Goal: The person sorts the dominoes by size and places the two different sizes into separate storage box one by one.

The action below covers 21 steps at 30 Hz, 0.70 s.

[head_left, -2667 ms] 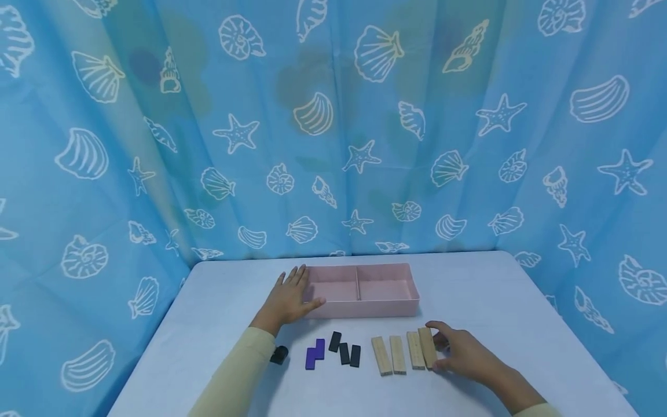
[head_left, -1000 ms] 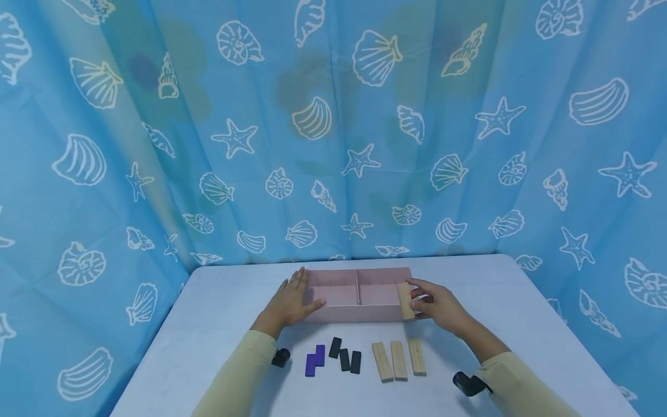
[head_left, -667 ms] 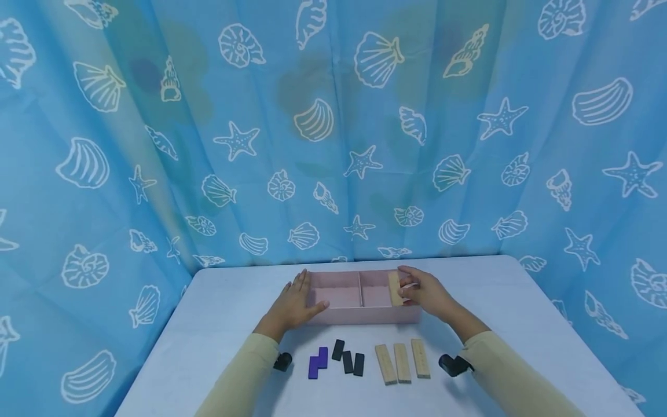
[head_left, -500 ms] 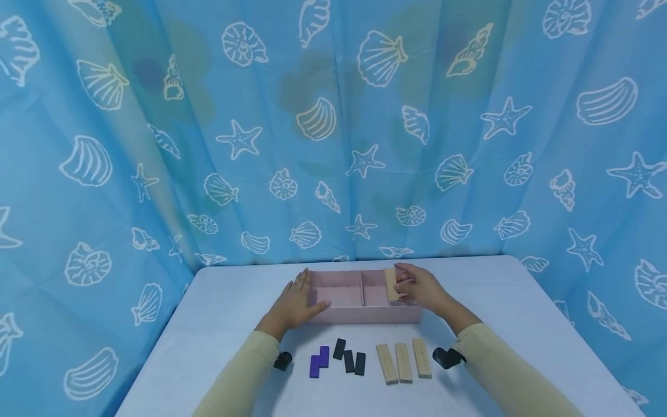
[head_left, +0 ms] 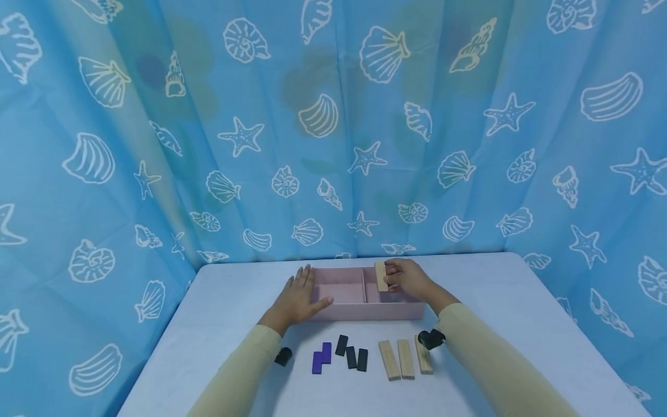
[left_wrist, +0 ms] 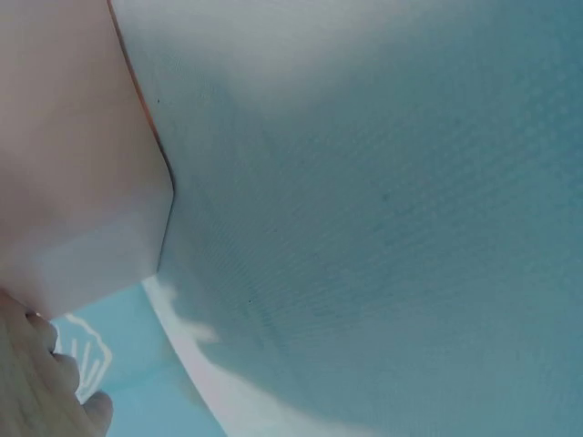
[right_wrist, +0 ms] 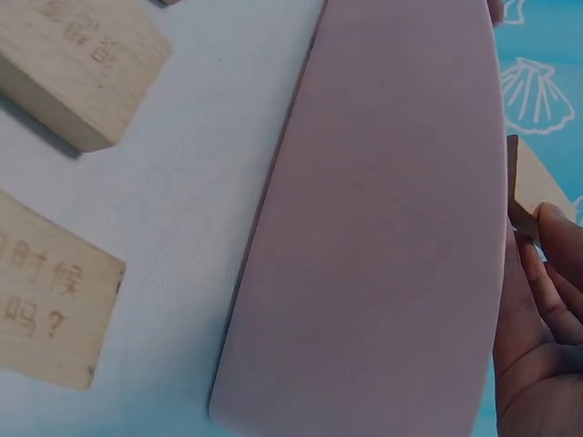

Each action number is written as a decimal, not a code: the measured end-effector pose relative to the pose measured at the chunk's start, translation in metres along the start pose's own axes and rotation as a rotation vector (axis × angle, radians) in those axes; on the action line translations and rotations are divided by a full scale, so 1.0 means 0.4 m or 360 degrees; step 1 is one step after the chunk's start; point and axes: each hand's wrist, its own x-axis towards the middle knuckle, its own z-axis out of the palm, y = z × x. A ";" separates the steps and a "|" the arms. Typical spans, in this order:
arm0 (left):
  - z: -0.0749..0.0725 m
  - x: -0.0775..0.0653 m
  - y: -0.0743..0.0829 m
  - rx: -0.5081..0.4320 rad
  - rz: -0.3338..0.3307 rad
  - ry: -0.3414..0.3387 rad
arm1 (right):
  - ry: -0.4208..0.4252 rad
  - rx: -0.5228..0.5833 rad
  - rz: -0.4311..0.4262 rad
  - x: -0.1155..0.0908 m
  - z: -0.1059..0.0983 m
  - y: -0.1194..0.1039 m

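Note:
In the head view a pink two-compartment box (head_left: 370,312) stands across the back of the table. My left hand (head_left: 297,298) rests against its left end, fingers extended and thumb along the front rim. My right hand (head_left: 409,279) pinches a light wooden block (head_left: 381,277) upright at the right compartment, near the divider (head_left: 365,286). I cannot tell whether the block touches the floor of the box. In the right wrist view thumb and fingers hold the block (right_wrist: 536,187) beyond the box wall (right_wrist: 373,218). The left wrist view shows bent knuckles (left_wrist: 41,373) beside the box corner.
In front of the box lie two purple blocks (head_left: 317,362), three black blocks (head_left: 351,357) and three wooden blocks (head_left: 406,359), the rightmost partly behind the right wrist camera (head_left: 431,339). Some wooden blocks carry engraved characters. A blue shell-patterned curtain (head_left: 333,145) hangs behind the table.
My right hand has picked up the rightmost wooden block, carried it up over the box's right end, then shifted it left toward the divider. The left hand has stayed on the box.

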 end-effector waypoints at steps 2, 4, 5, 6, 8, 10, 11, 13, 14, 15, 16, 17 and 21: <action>-0.006 -0.002 0.000 0.0044 -0.0005 -0.0007 | -0.0005 -0.0012 0.0021 0.011 0.004 0.002; -0.012 -0.004 0.002 0.0081 -0.0015 -0.0026 | -0.0013 -0.0032 0.0056 0.020 0.009 0.006; -0.012 -0.004 0.003 0.0100 -0.0021 -0.0036 | -0.0016 -0.0053 0.0074 0.023 0.012 0.009; -0.014 -0.004 0.004 0.0108 -0.0023 -0.0040 | -0.0013 -0.0083 0.0087 0.027 0.015 0.012; -0.015 0.001 0.007 0.0136 -0.0030 -0.0051 | -0.0015 -0.0134 0.0112 0.032 0.020 0.019; -0.015 0.007 0.009 0.0175 -0.0024 -0.0047 | -0.0037 -0.0165 0.0141 0.034 0.023 0.023; -0.015 0.010 0.010 0.0188 -0.0022 -0.0044 | -0.0048 -0.0177 0.0152 0.035 0.024 0.025; -0.015 0.014 0.011 0.0214 -0.0020 -0.0043 | -0.0076 -0.0178 0.0182 0.038 0.026 0.029; -0.013 0.015 0.011 0.0219 -0.0020 -0.0046 | -0.0090 -0.0173 0.0204 0.040 0.028 0.030; -0.013 0.015 0.011 0.0223 -0.0021 -0.0046 | -0.0094 -0.0177 0.0223 0.042 0.031 0.032; -0.012 0.014 0.010 0.0220 -0.0025 -0.0047 | -0.0092 -0.0182 0.0242 0.044 0.034 0.033; -0.011 0.013 0.009 0.0216 -0.0028 -0.0047 | -0.0088 -0.0189 0.0258 0.046 0.037 0.033; -0.009 0.008 0.010 0.0200 -0.0030 -0.0040 | -0.0078 -0.0242 0.0298 0.056 0.049 0.034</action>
